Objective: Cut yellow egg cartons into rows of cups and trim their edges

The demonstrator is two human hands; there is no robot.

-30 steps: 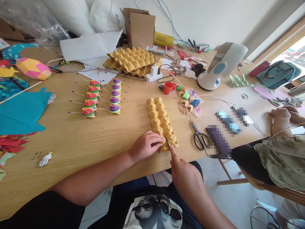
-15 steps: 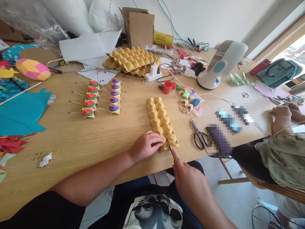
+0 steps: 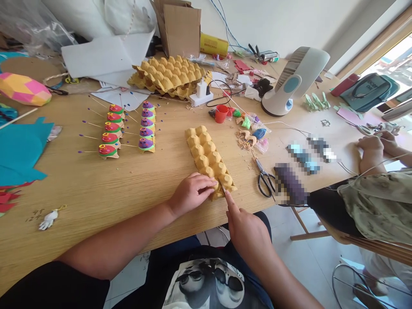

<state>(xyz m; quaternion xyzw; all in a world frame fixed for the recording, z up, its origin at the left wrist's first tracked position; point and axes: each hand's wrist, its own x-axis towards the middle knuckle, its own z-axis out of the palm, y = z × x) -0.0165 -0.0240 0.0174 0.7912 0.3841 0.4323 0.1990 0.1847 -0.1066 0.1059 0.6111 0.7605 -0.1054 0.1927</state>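
Observation:
A strip of yellow pulp egg carton (image 3: 206, 152) lies bumps up near the table's front edge. My left hand (image 3: 191, 194) presses down on its near end, fingers closed together against the cups. In my right hand (image 3: 246, 229) is a thin-bladed knife (image 3: 222, 187), index finger stretched along it. The blade meets the carton between the two rows of cups, just right of my left fingertips. How deep the blade sits cannot be made out, and my right hand hides the handle.
Black-handled scissors (image 3: 265, 180) lie right of the carton. Red painted carton figures (image 3: 111, 128) and purple ones (image 3: 147, 124) with projecting pins stand left. Behind are egg trays (image 3: 167, 75), a power strip (image 3: 201, 98), a red cup (image 3: 221, 113) and a fan (image 3: 291, 81). Another person's hands (image 3: 375, 148) rest at right.
The view has shifted slightly to the right. The carton's far end has swung a little left, while both hands stay at its near end with the knife against it.

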